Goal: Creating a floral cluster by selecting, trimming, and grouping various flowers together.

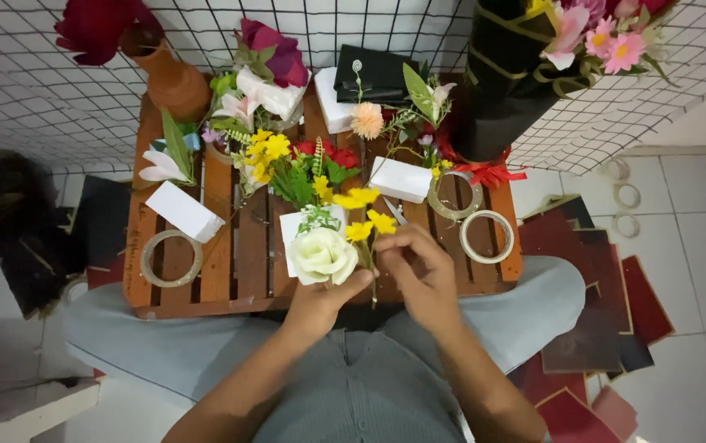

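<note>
While my left hand (320,299) grips the white rose (321,255) by its base, my right hand (419,267) pinches the yellow flower stem (369,262) above the wooden crate (242,262).

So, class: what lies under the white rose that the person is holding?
Under the white rose, held by the left hand, a white foam block rests on the wooden slatted table. Its stem and most of the block are covered by the bloom and hand.

Bright even indoor light, soft shadows, slight blur, wide-angle bending at edges
</note>
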